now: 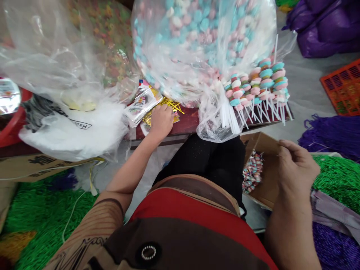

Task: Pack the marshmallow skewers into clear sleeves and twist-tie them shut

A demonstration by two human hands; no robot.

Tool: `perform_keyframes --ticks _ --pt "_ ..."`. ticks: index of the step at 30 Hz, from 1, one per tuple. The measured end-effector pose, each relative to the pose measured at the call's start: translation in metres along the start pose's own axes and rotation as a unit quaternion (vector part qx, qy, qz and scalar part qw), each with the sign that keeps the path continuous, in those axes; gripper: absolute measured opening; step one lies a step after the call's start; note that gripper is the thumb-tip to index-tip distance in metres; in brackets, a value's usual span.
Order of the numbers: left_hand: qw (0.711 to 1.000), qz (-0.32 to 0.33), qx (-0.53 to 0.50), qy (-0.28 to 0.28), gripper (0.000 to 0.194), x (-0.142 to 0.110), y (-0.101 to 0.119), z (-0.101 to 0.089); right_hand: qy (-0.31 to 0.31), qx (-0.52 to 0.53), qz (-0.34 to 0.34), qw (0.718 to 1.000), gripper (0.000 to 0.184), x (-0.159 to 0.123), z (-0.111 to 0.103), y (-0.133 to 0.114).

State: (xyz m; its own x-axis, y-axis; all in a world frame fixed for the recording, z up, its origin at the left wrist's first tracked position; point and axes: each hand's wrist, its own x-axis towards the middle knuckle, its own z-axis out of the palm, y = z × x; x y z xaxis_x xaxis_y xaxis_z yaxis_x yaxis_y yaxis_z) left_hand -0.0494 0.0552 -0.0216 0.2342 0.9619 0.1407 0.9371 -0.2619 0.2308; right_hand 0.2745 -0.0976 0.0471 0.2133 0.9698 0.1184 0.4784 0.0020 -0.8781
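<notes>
My left hand (161,122) rests at the table's front edge with its fingers curled down onto a pile of gold twist ties (172,105). Beside it lies a stack of printed foil wrappers (143,102). Over at the right, my right hand (299,165) is raised by an open cardboard box (266,180), its fingers bent and pressed together; what they hold, if anything, I cannot make out. Inside the box lie many small wrapped candy skewers (253,172). Several unwrapped marshmallow-like candy skewers (264,84) on white sticks are stacked on the table's right end.
A big clear bag of pink, blue and white candies (197,45) covers the table's middle. White sticks (229,118) lie in plastic near the front edge. A white plastic bag (75,131) sits left. Green shredded strands (334,176) and an orange crate (341,88) are on the right.
</notes>
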Motion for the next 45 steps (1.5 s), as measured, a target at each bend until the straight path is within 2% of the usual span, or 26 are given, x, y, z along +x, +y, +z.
perform_keyframes --ticks 3,6,8,10,14,17,19,21,23,25,27,30,34,39,43,45 --pt "0.998 0.015 -0.037 0.049 0.018 0.001 -0.01 0.003 -0.007 0.039 0.014 0.999 0.032 0.0 0.023 -0.012" --pt "0.983 0.073 -0.088 0.144 0.027 -0.009 -0.009 -0.005 -0.016 0.087 0.037 0.995 0.03 -0.001 0.048 -0.021" --pt "0.965 0.118 -0.112 0.207 0.033 -0.02 0.001 -0.013 -0.03 0.122 0.06 0.99 0.03 0.003 0.068 -0.028" --pt "0.947 0.162 -0.129 0.245 0.034 -0.031 0.016 -0.018 -0.07 0.156 0.083 0.982 0.032 0.012 0.09 -0.036" --pt "0.926 0.233 -0.146 0.259 0.029 -0.045 0.045 -0.014 -0.181 0.251 0.139 0.941 0.045 0.034 0.129 -0.047" --pt "0.92 0.236 -0.21 0.233 0.025 -0.046 0.052 -0.012 -0.173 0.344 0.195 0.902 0.044 0.042 0.141 -0.045" --pt "0.919 0.206 -0.286 0.176 0.027 -0.042 0.049 -0.016 -0.149 0.373 0.216 0.89 0.044 0.041 0.14 -0.041" --pt "0.911 0.165 -0.37 0.079 0.042 -0.037 0.043 -0.025 -0.133 0.363 0.208 0.898 0.04 0.038 0.137 -0.036" --pt "0.893 0.13 -0.43 -0.042 0.053 -0.03 0.035 -0.036 -0.109 0.325 0.169 0.924 0.033 0.036 0.132 -0.032" --pt "0.875 0.099 -0.452 -0.144 0.042 -0.024 0.029 -0.045 -0.079 0.289 0.126 0.946 0.027 0.036 0.128 -0.03" --pt "0.869 0.068 -0.452 -0.192 0.028 -0.022 0.026 -0.051 -0.061 0.275 0.099 0.954 0.026 0.038 0.126 -0.03" --pt "0.867 0.034 -0.46 -0.189 0.028 -0.022 0.027 -0.053 -0.059 0.278 0.09 0.954 0.037 0.04 0.126 -0.029" --pt "0.866 0.04 -0.468 -0.172 0.03 -0.024 0.031 -0.055 -0.02 0.273 0.097 0.957 0.039 0.038 0.132 -0.026" --pt "0.896 0.078 -0.414 -0.139 0.048 -0.024 0.035 -0.054 -0.001 0.249 0.118 0.961 0.055 0.035 0.138 -0.021" --pt "0.924 0.12 -0.351 -0.094 0.056 -0.023 0.038 -0.049 -0.054 0.302 0.115 0.945 0.048 0.036 0.137 -0.026" --pt "0.929 0.138 -0.332 -0.085 0.057 -0.023 0.04 -0.046 -0.078 0.326 0.118 0.935 0.053 0.037 0.138 -0.03"
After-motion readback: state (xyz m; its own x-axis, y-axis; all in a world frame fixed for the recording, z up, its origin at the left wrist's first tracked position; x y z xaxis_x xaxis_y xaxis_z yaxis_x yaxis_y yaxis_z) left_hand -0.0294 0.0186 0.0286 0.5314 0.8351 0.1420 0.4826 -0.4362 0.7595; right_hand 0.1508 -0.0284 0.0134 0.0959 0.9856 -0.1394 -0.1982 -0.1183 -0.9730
